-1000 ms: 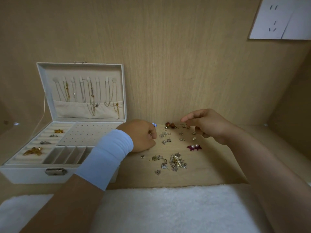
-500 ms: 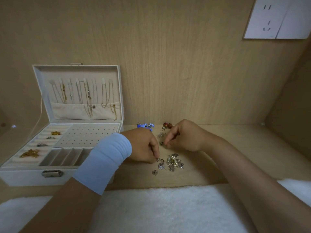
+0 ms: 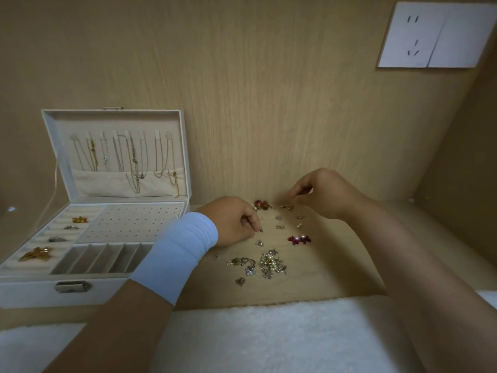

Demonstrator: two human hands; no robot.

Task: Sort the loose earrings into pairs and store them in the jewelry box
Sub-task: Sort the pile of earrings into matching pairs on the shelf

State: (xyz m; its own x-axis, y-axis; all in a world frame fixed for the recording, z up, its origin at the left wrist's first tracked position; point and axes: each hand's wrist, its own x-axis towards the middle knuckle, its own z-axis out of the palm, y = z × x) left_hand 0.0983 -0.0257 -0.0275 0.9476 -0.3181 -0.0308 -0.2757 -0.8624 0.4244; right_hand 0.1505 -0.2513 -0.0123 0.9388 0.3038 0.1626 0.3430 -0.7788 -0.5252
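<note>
Earrings (image 3: 270, 265) lie loose on my pale wood surface (image 3: 344, 267), heaped thickest near its front edge, just right of the jewelry box (image 3: 27, 292). A wood-grain wall (image 3: 242, 90) closes the back, with a white socket plate (image 3: 430, 36) high on the right; a fluffy white towel (image 3: 269, 337) lies nearest me.

Half a second ago the right hand (image 3: 322, 192) worked beside the heap. It has since lifted to the back of the surface, uncovering a dark red pair (image 3: 299, 239). Its fingertips are pinched together, but I cannot tell if that grip holds anything. The left hand (image 3: 234, 222), in a white wristband (image 3: 177, 254), pinches a small silver earring (image 3: 260, 230).

The box stands open: necklaces (image 3: 131, 160) hang in the lid, gold and silver pieces (image 3: 35, 254) sit in the roll slots, beside a perforated panel (image 3: 129, 222).
</note>
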